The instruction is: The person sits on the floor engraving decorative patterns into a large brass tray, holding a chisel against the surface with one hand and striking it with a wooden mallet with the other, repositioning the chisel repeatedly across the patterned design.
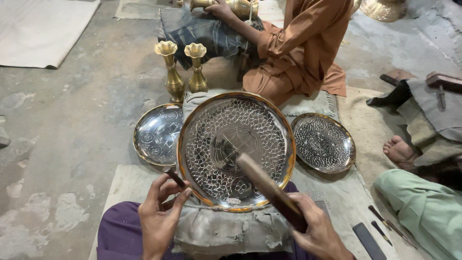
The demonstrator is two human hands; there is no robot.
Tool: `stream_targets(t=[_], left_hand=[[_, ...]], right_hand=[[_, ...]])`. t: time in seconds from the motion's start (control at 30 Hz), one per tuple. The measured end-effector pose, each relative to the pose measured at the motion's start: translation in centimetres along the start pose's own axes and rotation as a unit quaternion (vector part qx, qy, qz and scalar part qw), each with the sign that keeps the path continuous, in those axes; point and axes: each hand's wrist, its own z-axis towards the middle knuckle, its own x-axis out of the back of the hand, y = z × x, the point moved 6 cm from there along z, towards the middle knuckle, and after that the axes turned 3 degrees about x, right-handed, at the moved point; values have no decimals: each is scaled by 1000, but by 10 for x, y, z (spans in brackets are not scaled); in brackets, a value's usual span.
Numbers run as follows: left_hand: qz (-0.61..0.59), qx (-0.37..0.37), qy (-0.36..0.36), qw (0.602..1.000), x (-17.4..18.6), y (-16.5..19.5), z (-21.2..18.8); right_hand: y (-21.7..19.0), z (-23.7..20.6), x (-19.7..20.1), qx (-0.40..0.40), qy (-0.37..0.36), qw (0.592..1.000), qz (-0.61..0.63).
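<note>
Our left hand (159, 216) pinches a thin chisel (174, 176) at the engraved tray's (236, 150) rim, while our right hand (320, 233) grips a wooden mallet (267, 188) above it.

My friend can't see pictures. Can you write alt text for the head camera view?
A person's left hand holds a thin punch at the edge of a big engraved round metal tray, while the right hand holds a wooden mallet above it. Two smaller trays, two brass vases and another seated person are nearby.
</note>
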Motion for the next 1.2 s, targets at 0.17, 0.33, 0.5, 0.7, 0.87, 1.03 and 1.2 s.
stream_targets(t=[0.17, 0.33, 0.5, 0.7, 0.87, 1.03, 1.2], left_hand=[[-38, -1, 45, 998, 19, -16, 2], [-95, -36, 111, 989, 51, -37, 4], [-95, -23, 146, 984, 84, -54, 2], [-85, -3, 159, 984, 89, -65, -2], [-84, -14, 141, 986, 76, -63, 2], [-95, -2, 110, 989, 60, -62, 3], [-61, 53, 77, 994, 33, -54, 3]], right_hand=[[-37, 9, -58, 2, -194, 978, -73], [-52, 20, -119, -25, -290, 952, -92], [-59, 13, -128, 118, -189, 973, 63], [-49, 12, -141, 79, -212, 974, 20], [-58, 16, -123, 40, -163, 982, 89], [-58, 19, -117, -14, -225, 973, 39], [-83, 30, -96, 68, -104, 978, 166]])
